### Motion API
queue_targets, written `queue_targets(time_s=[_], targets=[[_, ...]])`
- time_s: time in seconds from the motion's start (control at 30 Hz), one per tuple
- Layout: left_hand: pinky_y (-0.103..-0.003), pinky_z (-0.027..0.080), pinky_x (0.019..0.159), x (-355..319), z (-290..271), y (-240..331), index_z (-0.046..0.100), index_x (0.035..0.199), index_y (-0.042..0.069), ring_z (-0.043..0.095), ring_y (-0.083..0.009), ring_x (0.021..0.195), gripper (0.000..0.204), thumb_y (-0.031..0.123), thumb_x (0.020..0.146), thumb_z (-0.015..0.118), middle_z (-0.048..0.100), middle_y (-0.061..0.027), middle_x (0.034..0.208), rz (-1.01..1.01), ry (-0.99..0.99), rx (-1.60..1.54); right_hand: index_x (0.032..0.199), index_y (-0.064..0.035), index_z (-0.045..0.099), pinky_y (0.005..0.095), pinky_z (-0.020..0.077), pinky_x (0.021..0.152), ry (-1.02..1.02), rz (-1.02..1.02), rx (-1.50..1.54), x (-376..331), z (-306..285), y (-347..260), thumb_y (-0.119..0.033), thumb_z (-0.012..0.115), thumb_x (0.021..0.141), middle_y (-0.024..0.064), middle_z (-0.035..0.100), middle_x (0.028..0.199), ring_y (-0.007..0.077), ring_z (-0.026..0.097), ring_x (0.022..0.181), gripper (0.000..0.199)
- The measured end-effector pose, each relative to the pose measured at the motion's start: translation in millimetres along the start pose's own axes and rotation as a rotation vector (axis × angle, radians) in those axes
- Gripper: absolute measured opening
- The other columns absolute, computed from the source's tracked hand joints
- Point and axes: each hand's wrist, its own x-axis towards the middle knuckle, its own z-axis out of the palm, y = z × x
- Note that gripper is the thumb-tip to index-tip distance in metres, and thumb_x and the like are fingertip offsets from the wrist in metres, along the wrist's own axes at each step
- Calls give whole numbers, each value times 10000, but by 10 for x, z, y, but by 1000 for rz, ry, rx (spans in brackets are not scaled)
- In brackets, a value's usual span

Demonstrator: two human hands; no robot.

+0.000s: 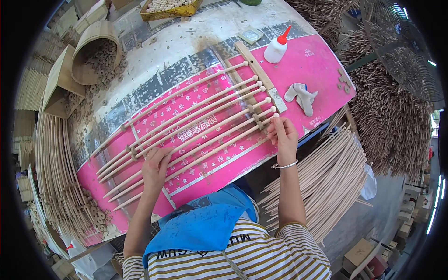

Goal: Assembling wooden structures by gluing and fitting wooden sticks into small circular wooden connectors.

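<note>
My left hand (156, 169) lies flat, fingers spread and pressing down on the middle of the wooden dowels (186, 122); it pinches nothing. My right hand (283, 135) sits at the dowels' far right ends, fingertips drawn together on the capped tip of the nearest dowel. The dowels lie side by side on the pink printed sheet (322, 65), long axes running from lower left up to upper right, capped ends toward the wooden guide strip (254, 65). They span the gap between my two hands, under the left palm and ending at the right fingertips. Beyond the strip: a white glue bottle (276, 48) with red nozzle, upright, and a crumpled white glove (301, 96). Far left, a wooden bucket (93, 51) lies tipped, spilling small wooden rings (100, 58).
</note>
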Motion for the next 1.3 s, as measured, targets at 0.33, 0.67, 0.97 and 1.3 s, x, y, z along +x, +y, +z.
queue_targets(time_s=[0.33, 0.67, 0.97, 1.3], targets=[[-425, 458, 935, 57, -85, 76, 712, 1167, 70, 611, -312, 1056, 283, 66, 885, 694, 654, -108, 1079, 123, 120, 289, 1069, -40, 668, 172, 390, 499, -61, -52, -32, -70, 28, 26, -268, 612, 1061, 6, 662, 804, 40, 572, 624, 236], [-440, 467, 916, 115, -351, -347, 700, 1148, 81, 595, -305, 1003, 344, 24, 809, 713, 623, -92, 1075, 154, 116, 488, 1075, -38, 679, 167, 390, 508, -137, -20, -29, -236, 154, 54, -238, 613, 1057, -3, 657, 797, 30, 572, 639, 212], [-428, 497, 878, 78, -443, -358, 686, 1084, 71, 596, -317, 968, 296, -20, 804, 653, 619, -102, 1012, 222, 116, 485, 1105, -6, 718, 200, 483, 597, -461, -52, -106, -380, 901, 115, -152, 632, 1037, 19, 685, 828, 49, 606, 678, 182], [-402, 499, 820, -548, -983, 230, 716, 1106, 64, 609, -293, 927, 316, 10, 797, 684, 609, -101, 985, 243, 142, 502, 1092, -69, 676, 215, 487, 563, -521, 352, 349, -525, 1676, 188, -327, 617, 1054, 11, 668, 804, 80, 626, 663, 267]])
